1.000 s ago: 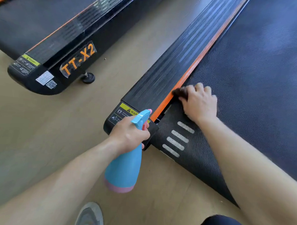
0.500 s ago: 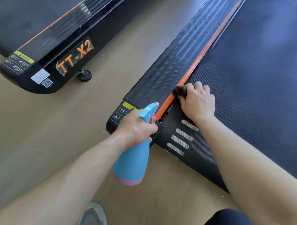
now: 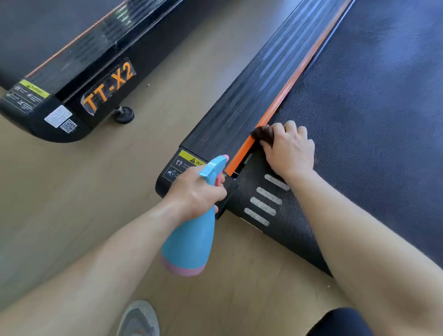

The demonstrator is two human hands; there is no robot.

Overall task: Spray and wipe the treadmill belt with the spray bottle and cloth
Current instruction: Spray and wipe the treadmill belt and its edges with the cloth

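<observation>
Right hand (image 3: 289, 150) curled on cloth (image 3: 261, 132) at treadmill belt (image 3: 382, 124) edge; left hand (image 3: 196, 192) grips spray bottle (image 3: 189, 242). Wiping likely early, most belt unwiped

A second treadmill (image 3: 75, 60), marked TT-X2 in orange, is set on the wooden floor (image 3: 61, 199) at the left. A round levelling foot (image 3: 125, 115) is fitted beneath it. A grey shoe (image 3: 139, 321) is seen at the bottom edge.

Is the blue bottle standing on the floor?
No, the left hand grips the spray bottle, holding it up off the floor.

Bright daylight, soft blur, wide-angle distortion
</observation>
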